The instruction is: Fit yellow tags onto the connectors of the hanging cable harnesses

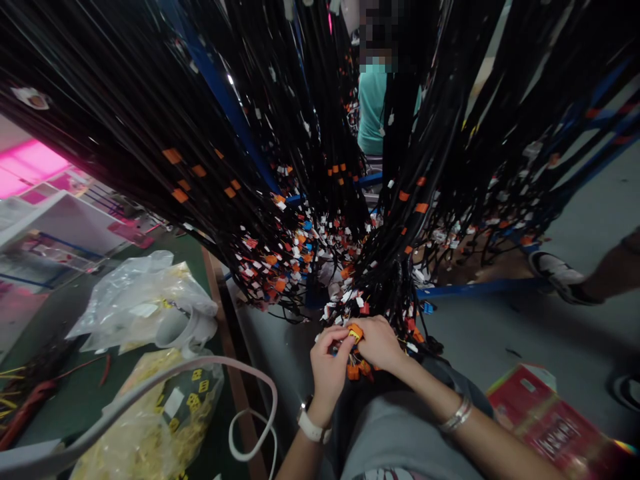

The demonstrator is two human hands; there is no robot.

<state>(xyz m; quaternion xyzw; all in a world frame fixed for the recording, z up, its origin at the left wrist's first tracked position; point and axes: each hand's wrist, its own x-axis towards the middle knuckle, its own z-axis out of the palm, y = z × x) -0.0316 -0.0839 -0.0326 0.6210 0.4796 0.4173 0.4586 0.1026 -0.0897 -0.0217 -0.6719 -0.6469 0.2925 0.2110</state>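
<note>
Both of my hands meet low in the middle, under a hanging mass of black wire harnesses (385, 267). My left hand (329, 363) is closed in a pinch on a small orange connector (355, 332). My right hand (379, 343) is curled round the same connector and the wire ends beside it. More orange connectors (359, 369) hang just below my hands over my lap. A white watch sits on my left wrist and a silver bangle on my right.
Black wire bundles with orange, white and blue tags hang from blue racks (480, 288) across the upper view. Left is a green table (85, 400) with plastic bags of yellow parts (150, 413) and a pale cable. A red box (545, 420) lies at right. Another person in teal (371, 110) stands behind; someone's shoe (557, 275) at right.
</note>
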